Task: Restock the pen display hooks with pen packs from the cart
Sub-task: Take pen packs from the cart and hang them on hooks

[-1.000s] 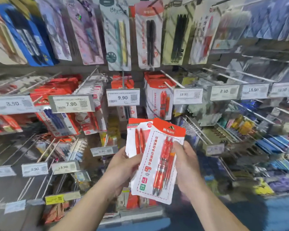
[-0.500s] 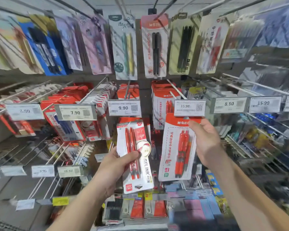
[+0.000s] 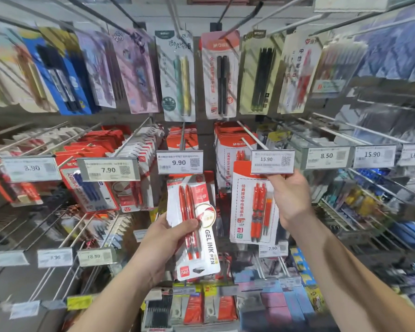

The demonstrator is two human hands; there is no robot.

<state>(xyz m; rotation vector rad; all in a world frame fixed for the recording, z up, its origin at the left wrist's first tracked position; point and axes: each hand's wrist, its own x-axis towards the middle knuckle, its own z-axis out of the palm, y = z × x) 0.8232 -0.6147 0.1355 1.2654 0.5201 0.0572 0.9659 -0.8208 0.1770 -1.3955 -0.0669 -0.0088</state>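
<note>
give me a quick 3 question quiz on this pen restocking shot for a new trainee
1. True or false: the left hand holds the pack marked GEL INK PEN.
2. Which price tag is the right hand lifting its red pen pack up behind? A) 7.90 B) 9.90 C) 15.90
3. Fill in: the black two-pen pack hangs on the ____ row of hooks.

Key
1. True: thumb across the front, fingers behind.
2. C: the pack's top sits behind the 15.90 tag, where matching packs already hang.
3. Top.
</note>
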